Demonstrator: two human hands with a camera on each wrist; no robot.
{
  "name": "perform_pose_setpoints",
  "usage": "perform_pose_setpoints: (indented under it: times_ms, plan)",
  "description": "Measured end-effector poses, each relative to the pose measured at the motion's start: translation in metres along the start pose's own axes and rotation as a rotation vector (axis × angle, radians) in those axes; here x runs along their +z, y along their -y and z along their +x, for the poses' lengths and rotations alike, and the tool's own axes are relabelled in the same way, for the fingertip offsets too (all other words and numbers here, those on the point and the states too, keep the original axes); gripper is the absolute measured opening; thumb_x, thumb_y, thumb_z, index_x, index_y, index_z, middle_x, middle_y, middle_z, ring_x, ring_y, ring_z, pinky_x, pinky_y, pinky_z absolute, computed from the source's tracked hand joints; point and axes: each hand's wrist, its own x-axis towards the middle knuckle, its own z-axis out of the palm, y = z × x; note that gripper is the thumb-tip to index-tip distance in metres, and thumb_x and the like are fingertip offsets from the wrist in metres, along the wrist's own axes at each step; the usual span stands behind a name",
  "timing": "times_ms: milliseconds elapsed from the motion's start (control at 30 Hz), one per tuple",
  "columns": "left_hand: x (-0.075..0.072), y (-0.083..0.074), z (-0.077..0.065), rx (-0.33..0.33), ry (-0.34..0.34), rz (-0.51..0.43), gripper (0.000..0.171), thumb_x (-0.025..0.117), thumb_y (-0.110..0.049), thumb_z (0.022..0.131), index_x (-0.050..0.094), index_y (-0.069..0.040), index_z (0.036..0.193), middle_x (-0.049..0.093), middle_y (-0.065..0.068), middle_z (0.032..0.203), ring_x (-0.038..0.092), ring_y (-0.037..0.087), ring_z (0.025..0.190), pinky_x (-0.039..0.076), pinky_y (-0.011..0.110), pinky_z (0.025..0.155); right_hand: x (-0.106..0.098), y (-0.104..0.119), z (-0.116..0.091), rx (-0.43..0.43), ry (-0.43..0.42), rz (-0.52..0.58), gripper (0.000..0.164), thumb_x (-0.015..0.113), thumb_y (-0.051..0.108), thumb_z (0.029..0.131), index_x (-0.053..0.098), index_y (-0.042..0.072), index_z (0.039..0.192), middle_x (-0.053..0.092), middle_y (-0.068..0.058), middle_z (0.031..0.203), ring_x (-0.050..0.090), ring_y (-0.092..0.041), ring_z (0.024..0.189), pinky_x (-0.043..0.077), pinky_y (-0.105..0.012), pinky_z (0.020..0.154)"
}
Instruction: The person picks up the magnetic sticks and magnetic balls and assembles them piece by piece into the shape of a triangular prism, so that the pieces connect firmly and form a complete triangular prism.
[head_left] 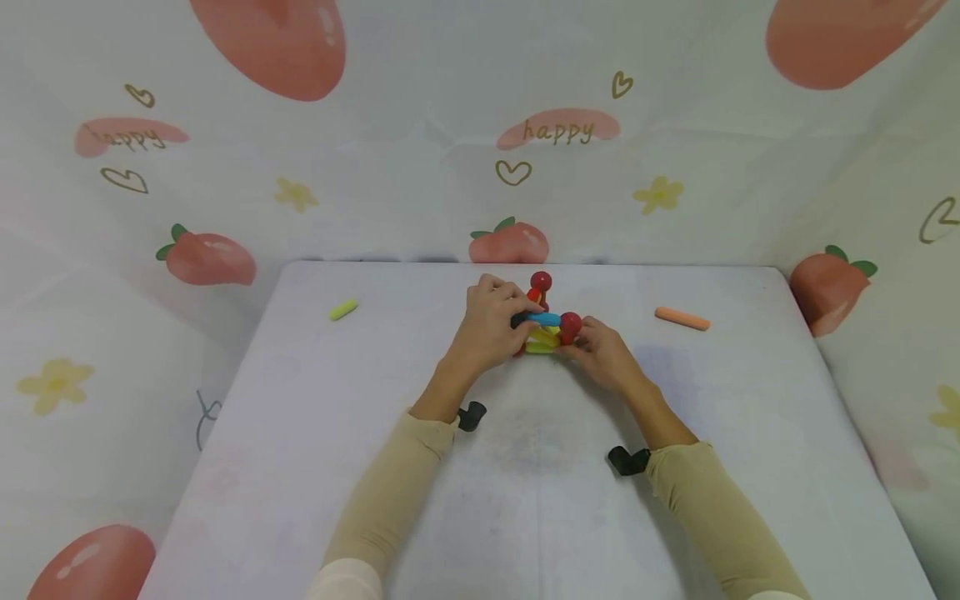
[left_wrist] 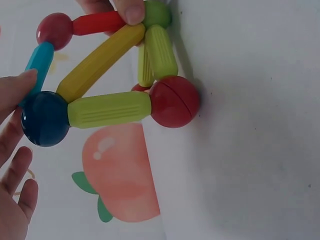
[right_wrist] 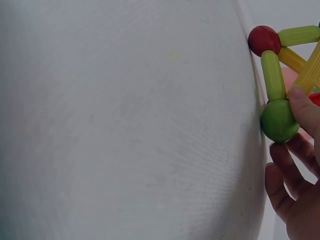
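A frame of coloured rods and balls, apparently a magnetic stick-and-ball toy, stands near the table's far edge between both hands. The left hand (head_left: 489, 323) pinches its light blue rod (left_wrist: 41, 65), thumb along the rod just by the dark blue ball (left_wrist: 45, 119). At the lower corner, the right hand (head_left: 603, 354) holds the green ball (right_wrist: 279, 121), thumb at its top and fingers beneath. A red rod (left_wrist: 98, 23) runs from there to a red ball (head_left: 570, 323). Yellow (left_wrist: 100, 64) and lime rods (left_wrist: 110, 109) join the other balls. In the head view, the hands partly hide the frame.
A loose lime rod (head_left: 343, 310) lies at the table's far left, and an orange rod (head_left: 682, 318) at the far right. Black wrist cameras (head_left: 628, 461) jut from the cuffs. Behind the table (head_left: 525, 508) hangs a peach-printed cloth (head_left: 420, 167).
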Motion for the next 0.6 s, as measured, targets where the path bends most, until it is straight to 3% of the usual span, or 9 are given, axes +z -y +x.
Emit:
perform_pose_setpoints:
  times_ms: [600]
  plan:
    - [0.0067,-0.0025,-0.0011,0.0,-0.024,0.097,0.022,0.083,-0.035,0.085,0.081,-0.026,0.105,0.073,-0.007,0.102,0.05,0.021,0.114,0.041,0.043,0.096,-0.0005,0.0017,-0.0009,0.007,-0.008,0.024,0.02,0.078,0.016,0.09,0.074,0.003,0.104,0.068,-0.012,0.108,0.067,-0.028,0.098,0.058,-0.047,0.089]
